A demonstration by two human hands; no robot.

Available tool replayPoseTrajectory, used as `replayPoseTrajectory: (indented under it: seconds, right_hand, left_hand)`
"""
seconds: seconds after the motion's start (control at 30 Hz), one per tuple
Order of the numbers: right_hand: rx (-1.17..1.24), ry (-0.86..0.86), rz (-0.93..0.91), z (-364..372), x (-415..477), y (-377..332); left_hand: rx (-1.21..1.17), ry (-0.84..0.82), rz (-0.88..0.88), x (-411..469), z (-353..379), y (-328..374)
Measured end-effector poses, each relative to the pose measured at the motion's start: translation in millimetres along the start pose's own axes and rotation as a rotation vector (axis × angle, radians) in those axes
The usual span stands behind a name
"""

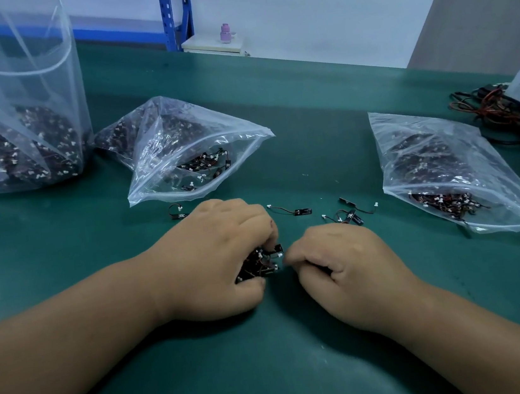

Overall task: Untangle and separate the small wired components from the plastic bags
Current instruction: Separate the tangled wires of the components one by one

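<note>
We are resting both forearms on the green mat. Our left hand is curling round a tangled clump of wired components, black with white connectors, and our right hand is pinching its edge.

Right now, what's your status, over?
Left hand gripping tangled clump. Right hand pinching its edge. Separated pieces lie beyond; nothing blocking.

Your bench top's a matt green mat, smooth, w/ faint scuffs. Big bag at the far left corner, middle bag and right bag nr the right edge: thin clear plastic film, glossy, crinkled. The clump your left hand grips and right hand pinches: matt black parts, thin plastic-coated wires, white plastic plugs. Rack beyond the far edge: blue painted metal.
</note>
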State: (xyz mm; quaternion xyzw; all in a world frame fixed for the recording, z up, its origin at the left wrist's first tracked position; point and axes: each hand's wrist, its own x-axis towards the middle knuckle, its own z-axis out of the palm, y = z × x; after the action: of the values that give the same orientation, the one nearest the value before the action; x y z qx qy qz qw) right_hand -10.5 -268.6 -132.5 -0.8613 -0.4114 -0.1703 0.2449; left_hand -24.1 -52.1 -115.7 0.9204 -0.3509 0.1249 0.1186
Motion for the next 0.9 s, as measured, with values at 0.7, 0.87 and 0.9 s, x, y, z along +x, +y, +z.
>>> replayPoseTrajectory:
  seconds: [0.7, 0.87, 0.9]
  right_hand:
    - [-0.015, -0.077, 0.1, 0.7, 7.2, -4.4]
    - [-0.024, -0.126, 0.037, -0.2, 5.2, -5.9]
    - [-0.016, -0.122, 0.03, -0.8, 4.9, -5.9]
  left_hand:
    - [-0.021, 0.098, 0.029, 0.1, 7.9, -4.1]
    - [-0.04, 0.094, 0.015, 1.3, 7.2, -1.3]
    - [-0.044, 0.087, 0.017, 1.7, 6.8, -0.8]
